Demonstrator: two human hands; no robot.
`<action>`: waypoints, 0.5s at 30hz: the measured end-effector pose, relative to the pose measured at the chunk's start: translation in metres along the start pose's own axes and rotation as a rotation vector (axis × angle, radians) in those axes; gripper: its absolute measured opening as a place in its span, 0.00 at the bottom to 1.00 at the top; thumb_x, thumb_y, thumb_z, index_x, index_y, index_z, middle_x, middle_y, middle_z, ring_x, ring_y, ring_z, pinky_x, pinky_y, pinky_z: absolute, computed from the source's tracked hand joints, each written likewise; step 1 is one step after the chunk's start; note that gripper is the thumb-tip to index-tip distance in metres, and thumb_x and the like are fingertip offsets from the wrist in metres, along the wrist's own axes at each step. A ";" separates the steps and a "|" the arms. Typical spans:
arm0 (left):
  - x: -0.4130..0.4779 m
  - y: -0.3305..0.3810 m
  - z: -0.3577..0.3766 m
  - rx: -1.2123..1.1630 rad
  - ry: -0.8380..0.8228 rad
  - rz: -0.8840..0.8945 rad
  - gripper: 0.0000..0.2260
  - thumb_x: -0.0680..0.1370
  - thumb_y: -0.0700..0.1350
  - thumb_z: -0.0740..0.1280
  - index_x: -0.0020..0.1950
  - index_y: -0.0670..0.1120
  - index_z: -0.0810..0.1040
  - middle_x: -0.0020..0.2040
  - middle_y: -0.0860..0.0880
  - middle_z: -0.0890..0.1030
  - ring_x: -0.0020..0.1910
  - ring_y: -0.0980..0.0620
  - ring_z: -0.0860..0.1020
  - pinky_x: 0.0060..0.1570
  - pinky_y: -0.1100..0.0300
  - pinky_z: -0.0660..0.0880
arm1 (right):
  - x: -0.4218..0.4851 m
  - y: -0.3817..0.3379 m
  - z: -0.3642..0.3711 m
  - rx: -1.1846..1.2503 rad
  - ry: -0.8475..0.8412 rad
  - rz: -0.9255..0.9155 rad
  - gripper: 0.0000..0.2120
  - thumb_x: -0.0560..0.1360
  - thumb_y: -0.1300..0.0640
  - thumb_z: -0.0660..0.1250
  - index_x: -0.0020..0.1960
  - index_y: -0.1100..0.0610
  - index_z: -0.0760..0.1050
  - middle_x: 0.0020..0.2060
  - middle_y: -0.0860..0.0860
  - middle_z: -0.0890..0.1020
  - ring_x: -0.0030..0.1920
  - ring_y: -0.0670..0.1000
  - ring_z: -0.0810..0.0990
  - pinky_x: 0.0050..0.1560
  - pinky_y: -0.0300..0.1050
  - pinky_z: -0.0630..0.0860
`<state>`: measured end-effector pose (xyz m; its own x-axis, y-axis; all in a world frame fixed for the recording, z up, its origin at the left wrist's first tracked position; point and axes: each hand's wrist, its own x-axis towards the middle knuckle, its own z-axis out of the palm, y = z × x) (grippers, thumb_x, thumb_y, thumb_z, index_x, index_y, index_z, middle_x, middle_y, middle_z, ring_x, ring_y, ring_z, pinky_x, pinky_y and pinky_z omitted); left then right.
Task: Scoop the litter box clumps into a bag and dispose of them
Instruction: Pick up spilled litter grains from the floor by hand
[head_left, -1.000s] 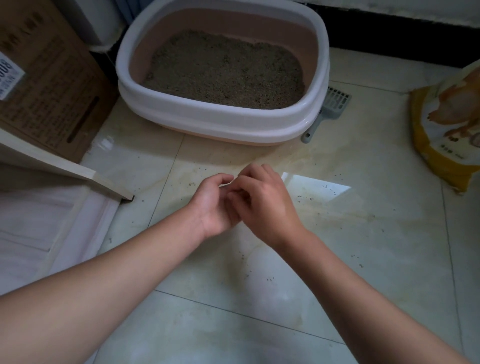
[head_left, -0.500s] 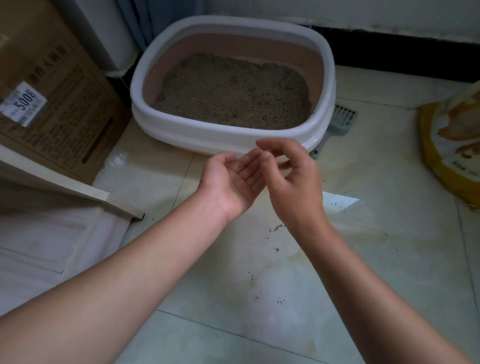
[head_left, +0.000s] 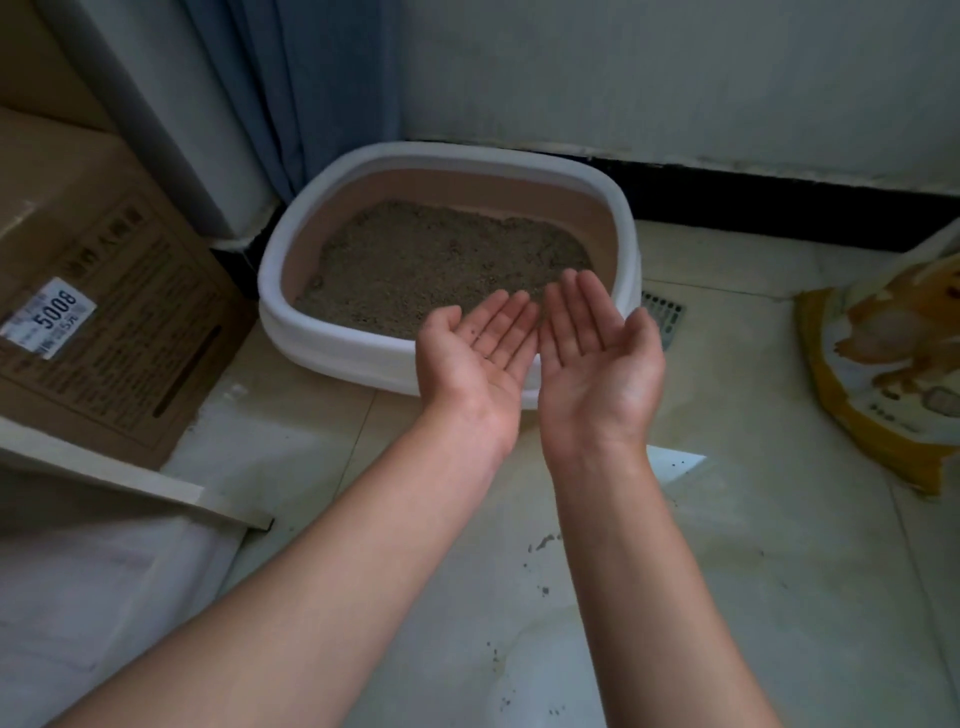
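Note:
A white-rimmed, pink-walled litter box (head_left: 332, 218) sits on the tiled floor against the wall, filled with grey-brown litter (head_left: 426, 260). Both of my hands hover palm up, side by side, over the box's near right rim. My left hand (head_left: 480, 358) has straight fingers and a few dark litter grains on the palm. My right hand (head_left: 597, 353) is flat and holds nothing. A grey slotted scoop (head_left: 665, 317) pokes out behind the box's right side, partly hidden by my right hand. No bag for the clumps is in view.
A brown cardboard box (head_left: 104, 322) with a white label stands at the left, above a pale board (head_left: 130, 483). A yellow and white litter sack (head_left: 893, 364) lies at the right. Blue curtain (head_left: 311, 88) hangs behind the box. Loose grains (head_left: 543, 545) dot the floor.
My hands, held together low over the floor a second ago, rose toward the litter box and opened palm up. The view tilted up, showing more wall and curtain.

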<state>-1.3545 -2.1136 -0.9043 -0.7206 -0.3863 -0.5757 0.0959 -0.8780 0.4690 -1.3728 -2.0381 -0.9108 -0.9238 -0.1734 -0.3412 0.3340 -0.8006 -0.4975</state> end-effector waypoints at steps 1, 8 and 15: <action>0.000 -0.001 0.002 0.000 -0.003 0.011 0.21 0.83 0.48 0.53 0.61 0.35 0.78 0.55 0.37 0.84 0.57 0.42 0.83 0.64 0.50 0.75 | 0.000 0.000 0.002 0.037 0.019 -0.003 0.26 0.84 0.48 0.48 0.65 0.65 0.76 0.56 0.57 0.84 0.59 0.54 0.82 0.67 0.49 0.73; -0.013 -0.002 0.026 -0.046 0.018 0.034 0.22 0.83 0.48 0.52 0.62 0.35 0.78 0.57 0.37 0.83 0.58 0.42 0.82 0.64 0.51 0.76 | -0.002 -0.009 0.016 0.250 0.156 -0.006 0.25 0.83 0.49 0.50 0.57 0.65 0.79 0.54 0.60 0.85 0.56 0.56 0.84 0.67 0.52 0.74; -0.061 0.026 0.065 -0.103 0.069 0.048 0.21 0.82 0.48 0.52 0.59 0.36 0.79 0.53 0.39 0.85 0.54 0.43 0.84 0.63 0.49 0.76 | -0.033 -0.042 0.064 0.334 0.180 0.065 0.25 0.82 0.48 0.51 0.55 0.65 0.80 0.53 0.60 0.85 0.57 0.57 0.83 0.68 0.54 0.73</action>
<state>-1.3526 -2.0945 -0.8134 -0.6649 -0.4441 -0.6006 0.2022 -0.8811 0.4276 -1.3684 -2.0353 -0.8278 -0.8453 -0.1507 -0.5127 0.2844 -0.9391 -0.1929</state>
